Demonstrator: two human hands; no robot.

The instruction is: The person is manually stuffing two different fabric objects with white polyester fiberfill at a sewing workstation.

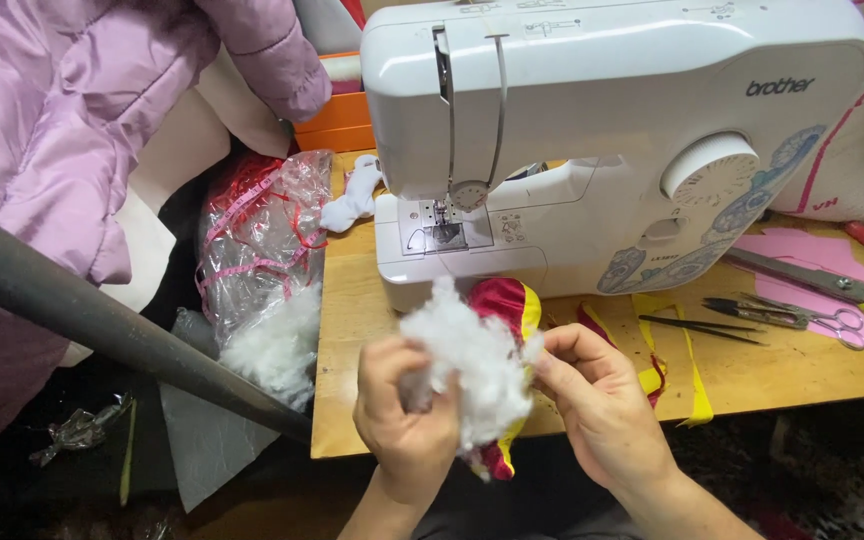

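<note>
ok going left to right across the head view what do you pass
lilac padded jacket → clear plastic bag of stuffing → left hand → white stuffing → right hand → yellow fabric strip → small scissors

Single head-worn cam: we look steeply down and fwd from above, close on the left hand (407, 415) and right hand (597, 400) at btm-centre; sewing machine (592, 140) just beyond them, table (352, 400) edge beneath.
</note>
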